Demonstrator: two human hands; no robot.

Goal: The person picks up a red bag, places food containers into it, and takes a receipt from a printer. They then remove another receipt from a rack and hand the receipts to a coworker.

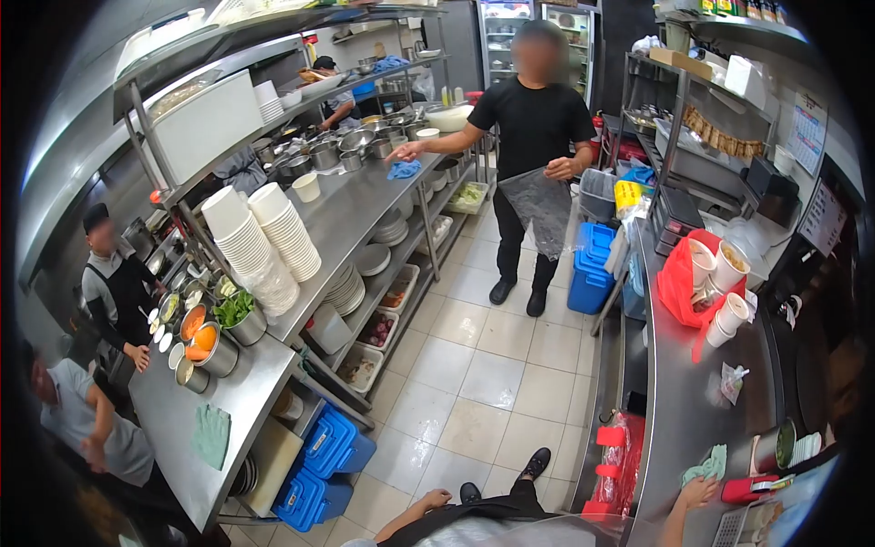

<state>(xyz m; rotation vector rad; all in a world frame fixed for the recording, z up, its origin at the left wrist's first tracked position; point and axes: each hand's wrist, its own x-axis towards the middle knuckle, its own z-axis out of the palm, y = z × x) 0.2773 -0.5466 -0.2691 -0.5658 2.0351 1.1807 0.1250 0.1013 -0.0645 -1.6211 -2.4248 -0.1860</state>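
Observation:
My left hand is low in front of my dark apron, its fingers loosely curled with nothing visible in them. At the lower right, my right hand rests on the steel counter, its fingers on a bunched light green cloth. Beyond the cloth stand a metal container and a stack of white lids. A red item and a calculator-like keypad lie to the right of that hand.
A person in black stands in the tiled aisle, pointing left and holding a clear plastic bag. Paper cups in a red bag sit on the right counter. Stacked tubs and filled containers line the left one. Blue bins stand beneath it.

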